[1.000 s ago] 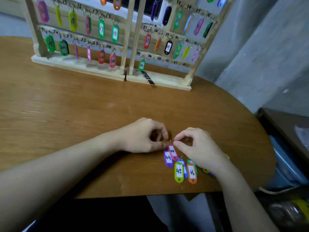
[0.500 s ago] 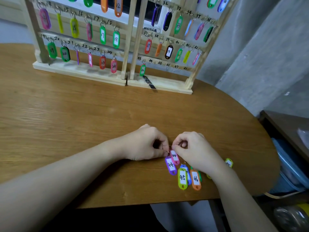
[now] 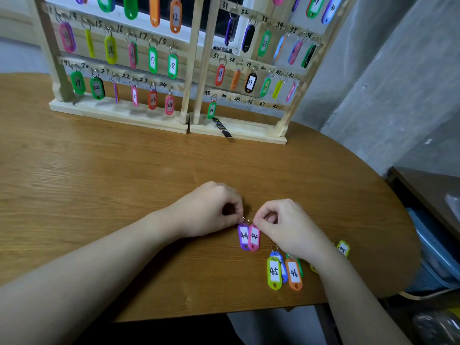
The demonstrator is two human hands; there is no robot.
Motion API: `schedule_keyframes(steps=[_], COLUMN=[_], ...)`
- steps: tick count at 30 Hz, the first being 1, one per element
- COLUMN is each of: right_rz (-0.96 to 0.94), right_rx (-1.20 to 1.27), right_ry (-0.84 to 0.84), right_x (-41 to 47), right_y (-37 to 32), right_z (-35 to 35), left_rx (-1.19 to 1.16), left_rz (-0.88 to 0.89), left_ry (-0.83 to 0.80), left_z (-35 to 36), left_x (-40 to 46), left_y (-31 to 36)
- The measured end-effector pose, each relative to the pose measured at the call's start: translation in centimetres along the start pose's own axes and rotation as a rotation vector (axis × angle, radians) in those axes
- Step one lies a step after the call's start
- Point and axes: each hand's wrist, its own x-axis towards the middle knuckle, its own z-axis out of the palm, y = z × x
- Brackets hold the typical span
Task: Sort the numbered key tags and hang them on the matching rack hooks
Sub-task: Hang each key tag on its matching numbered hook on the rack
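Left hand (image 3: 211,210) pinches purple tag 44 (image 3: 243,236); right hand (image 3: 286,225) pinches pink tag 44 (image 3: 254,237), touching, over tabletop (image 3: 124,183).

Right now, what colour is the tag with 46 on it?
Orange. The tag marked 46 lies on the table; the head view shows it best.

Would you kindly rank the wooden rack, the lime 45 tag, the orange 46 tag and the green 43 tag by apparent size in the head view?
1. wooden rack, by far the largest.
2. lime 45 tag and orange 46 tag: they look alike, so unranked.
3. green 43 tag, smallest, though it hangs farther from the camera, so true size is unsure.
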Motion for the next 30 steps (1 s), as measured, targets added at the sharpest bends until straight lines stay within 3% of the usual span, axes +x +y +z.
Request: schedule_keyframes(steps=[8, 12, 19, 30], right_rz=[-0.049, -0.054, -0.048, -0.128], right_rx=[0.265, 0.352, 0.461, 0.604], right_ry=[0.169, 0.187, 0.147, 0.267], right_x=[1.4, 2.7, 6.5, 16.4], right_y=[0.4, 0.1, -1.0, -4.2], right_z=[-1.0, -1.5, -2.2, -3.2], left_rx=[0.17, 0.073, -0.091, -0.12], left_rz=[0.002, -0.059, -0.328, -0.375], left_ry=[0.096, 0.192, 0.443, 0.668], left_z=[-1.8, -2.8, -4.4, -6.9], left_x=[-0.2, -0.4, 1.4, 9.2], left_y=[-2.3, -3.8, -6.1, -7.6])
